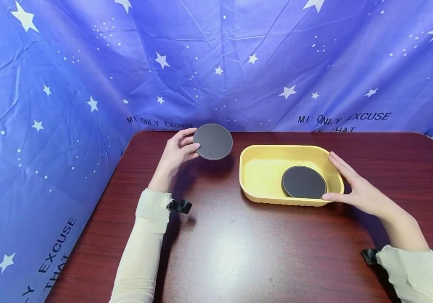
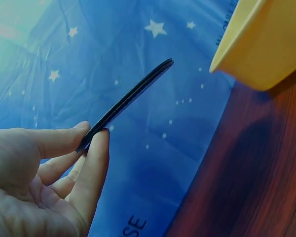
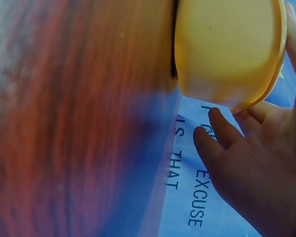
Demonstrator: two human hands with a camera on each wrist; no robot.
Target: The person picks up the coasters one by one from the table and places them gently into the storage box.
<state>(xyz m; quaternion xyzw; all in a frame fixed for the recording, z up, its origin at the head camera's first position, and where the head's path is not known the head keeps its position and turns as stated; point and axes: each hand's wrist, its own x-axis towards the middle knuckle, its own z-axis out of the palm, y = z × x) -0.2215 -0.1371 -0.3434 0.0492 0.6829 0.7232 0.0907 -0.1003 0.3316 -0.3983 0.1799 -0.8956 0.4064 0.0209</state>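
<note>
A round black coaster [image 1: 213,142] with a stitched border is pinched at its left edge by my left hand [image 1: 176,153], thumb on its face and fingers behind. It is tilted above the table, left of the yellow container [image 1: 259,174]. From the left wrist view the coaster [image 2: 128,101] appears edge-on, with a thin groove along its rim. Inside the container's right half lies another black coaster [image 1: 304,182], leaning toward the near wall. My right hand [image 1: 360,191] holds the container's right end, thumb at the near rim and fingers at the far rim.
Beneath everything is a dark red wood-grain table [image 1: 216,252], glossy under a bright reflection. A blue curtain [image 1: 186,84] with white stars hangs along the table's back and left side. Black straps [image 1: 180,206] stick out at both cuffs.
</note>
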